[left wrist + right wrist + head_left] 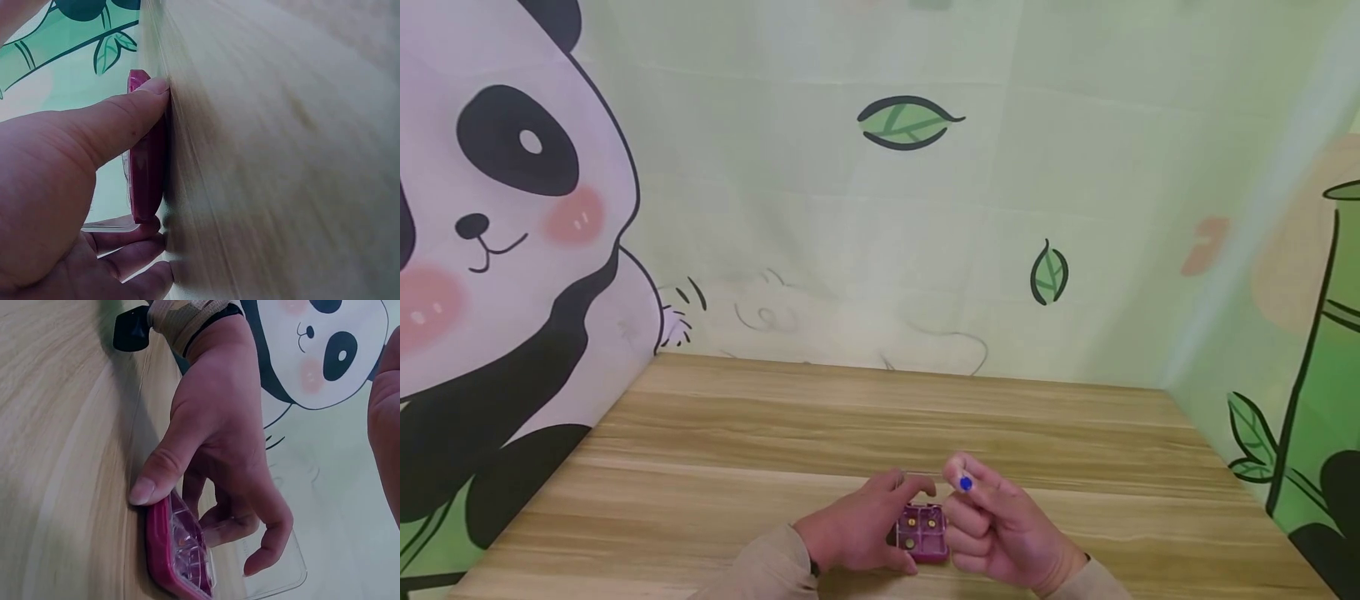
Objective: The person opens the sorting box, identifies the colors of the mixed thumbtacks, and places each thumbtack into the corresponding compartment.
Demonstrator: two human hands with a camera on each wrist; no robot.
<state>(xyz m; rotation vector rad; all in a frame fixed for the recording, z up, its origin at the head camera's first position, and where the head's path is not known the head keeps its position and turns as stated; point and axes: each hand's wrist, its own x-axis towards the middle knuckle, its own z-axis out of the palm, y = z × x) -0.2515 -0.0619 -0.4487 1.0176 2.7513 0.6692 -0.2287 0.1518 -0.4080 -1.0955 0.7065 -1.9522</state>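
Note:
A small magenta compartment box (932, 546) lies on the table with its clear lid (275, 575) swung up. Tiny yellowish pieces (912, 522) sit in some of its compartments. My left hand (861, 521) holds the box from the left, thumb on the near side and fingers around the far side. The magenta box wall (147, 181) shows under the thumb in the left wrist view. Just right of the box, my right hand (1007, 525) is raised, pinching a small round blue piece (966, 483) between thumb and index finger. Its other fingers are curled.
The wood-grain table (760, 433) reaches back to a printed cloth backdrop (775, 167) with a panda on the left and leaves. Side walls of the same cloth flank the table.

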